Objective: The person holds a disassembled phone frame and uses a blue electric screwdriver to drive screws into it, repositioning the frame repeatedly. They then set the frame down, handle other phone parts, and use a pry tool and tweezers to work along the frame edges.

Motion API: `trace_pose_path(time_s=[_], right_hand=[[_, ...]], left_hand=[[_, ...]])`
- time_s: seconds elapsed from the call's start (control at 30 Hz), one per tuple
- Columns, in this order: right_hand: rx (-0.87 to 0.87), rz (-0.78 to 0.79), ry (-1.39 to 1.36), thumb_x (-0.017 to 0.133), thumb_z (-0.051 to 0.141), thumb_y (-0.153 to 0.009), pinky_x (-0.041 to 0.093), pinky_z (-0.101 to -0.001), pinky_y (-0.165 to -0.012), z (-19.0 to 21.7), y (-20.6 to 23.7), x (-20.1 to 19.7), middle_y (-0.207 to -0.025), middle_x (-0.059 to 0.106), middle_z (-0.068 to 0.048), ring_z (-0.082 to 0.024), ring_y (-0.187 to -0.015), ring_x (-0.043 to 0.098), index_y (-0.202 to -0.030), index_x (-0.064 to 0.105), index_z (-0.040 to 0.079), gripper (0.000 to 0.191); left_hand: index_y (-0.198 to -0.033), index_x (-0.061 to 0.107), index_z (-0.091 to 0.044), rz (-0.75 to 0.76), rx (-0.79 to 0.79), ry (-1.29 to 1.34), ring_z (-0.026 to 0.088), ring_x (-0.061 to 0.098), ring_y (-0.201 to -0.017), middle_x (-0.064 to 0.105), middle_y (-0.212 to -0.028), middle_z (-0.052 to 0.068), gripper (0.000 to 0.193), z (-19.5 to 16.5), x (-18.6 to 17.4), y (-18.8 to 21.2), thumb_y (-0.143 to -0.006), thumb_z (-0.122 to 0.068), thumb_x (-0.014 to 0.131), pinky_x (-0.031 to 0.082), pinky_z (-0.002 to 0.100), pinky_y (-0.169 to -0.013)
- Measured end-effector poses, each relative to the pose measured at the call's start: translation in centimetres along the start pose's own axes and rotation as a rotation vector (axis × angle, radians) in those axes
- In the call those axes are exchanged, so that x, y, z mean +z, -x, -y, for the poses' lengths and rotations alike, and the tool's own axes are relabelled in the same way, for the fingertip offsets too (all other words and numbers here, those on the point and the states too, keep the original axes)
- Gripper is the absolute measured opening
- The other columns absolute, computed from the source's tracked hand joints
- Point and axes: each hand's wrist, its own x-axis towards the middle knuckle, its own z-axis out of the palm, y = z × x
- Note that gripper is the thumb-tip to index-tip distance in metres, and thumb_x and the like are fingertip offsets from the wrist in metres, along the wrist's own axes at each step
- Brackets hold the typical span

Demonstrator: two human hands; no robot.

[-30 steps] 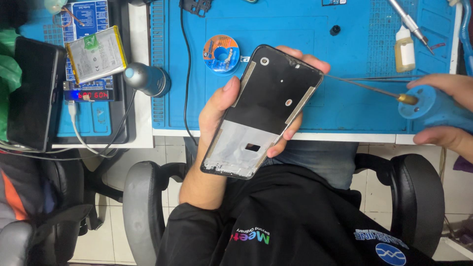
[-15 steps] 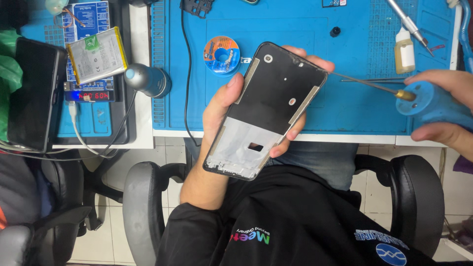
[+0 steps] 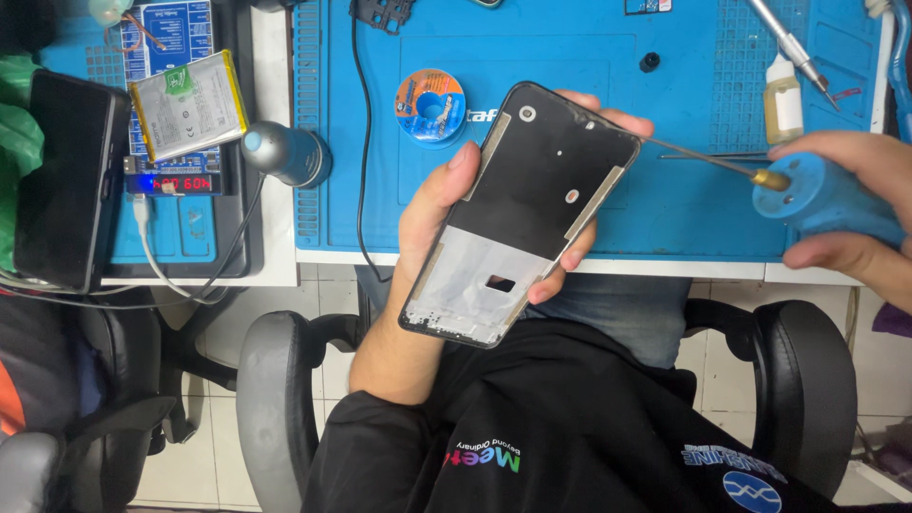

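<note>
My left hand [image 3: 439, 220] grips an opened phone frame [image 3: 521, 213], black at the top and bare silver metal at the bottom, tilted over the table's front edge. My right hand [image 3: 848, 220] holds a blue cylindrical tool [image 3: 819, 198] with a brass tip and a long thin metal needle [image 3: 698, 159]. The needle points left, and its tip reaches the frame's upper right corner beside my left fingertips.
A blue work mat [image 3: 589, 114] carries a solder spool [image 3: 431, 104], a small bottle [image 3: 783, 98], a metal pen-like tool [image 3: 788, 43] and a black cable [image 3: 359, 123]. At left lie a phone battery [image 3: 188, 104], a dark phone [image 3: 65, 180] and a grey round object [image 3: 285, 154]. Chair armrests [image 3: 807, 380] flank me.
My right hand and the blue tool have shifted left and slightly up, bringing the needle tip to the frame's corner. The frame stays in my left hand.
</note>
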Motion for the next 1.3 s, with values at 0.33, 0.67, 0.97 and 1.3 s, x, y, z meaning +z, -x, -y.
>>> trace_pose_path(time_s=[0.33, 0.67, 0.97, 1.3], right_hand=[[-0.012, -0.004, -0.024, 0.071, 0.034, -0.073, 0.056, -0.0408, -0.097, 1.7, -0.6, -0.2, -0.122, 0.066, -0.016, -0.027, -0.111, 0.069, -0.144, 0.05, 0.004, 0.079], [0.036, 0.031, -0.064, 0.071, 0.032, -0.077, 0.057, -0.0382, -0.097, 1.4, -0.5, -0.2, -0.121, 0.068, -0.012, -0.024, -0.11, 0.071, -0.147, 0.05, 0.009, 0.077], [0.018, 0.052, -0.072, 0.069, 0.028, -0.08, 0.059, -0.0366, -0.091, 1.5, -2.0, 0.1, -0.12, 0.067, -0.014, -0.024, -0.105, 0.073, -0.145, 0.05, 0.005, 0.071], [0.019, 0.074, -0.077, 0.062, 0.049, -0.079, 0.061, -0.0382, -0.092, -3.2, 0.5, 1.4, -0.114, 0.07, -0.016, -0.027, -0.101, 0.075, -0.149, 0.046, 0.003, 0.085]], left_hand=[[-0.152, 0.031, -0.001, -0.001, 0.023, -0.026, 0.027, 0.063, -0.074, 0.034, -0.152, 0.028, 0.074, -0.3, 0.1, 0.2, -0.104, -0.051, 0.056, 0.052, 0.031, -0.05], [-0.154, 0.03, -0.002, -0.003, 0.01, -0.013, 0.028, 0.062, -0.075, 0.033, -0.152, 0.029, 0.075, -0.2, -0.2, -0.1, -0.104, -0.051, 0.056, 0.052, 0.031, -0.05], [-0.157, 0.028, -0.003, 0.023, 0.034, 0.014, 0.027, 0.061, -0.077, 0.029, -0.157, 0.028, 0.076, -0.5, -0.2, 0.4, -0.105, -0.05, 0.056, 0.053, 0.03, -0.052], [-0.153, 0.029, -0.005, 0.041, 0.108, 0.018, 0.029, 0.061, -0.076, 0.029, -0.156, 0.028, 0.075, -1.2, -0.2, 0.9, -0.103, -0.053, 0.057, 0.052, 0.033, -0.05]])
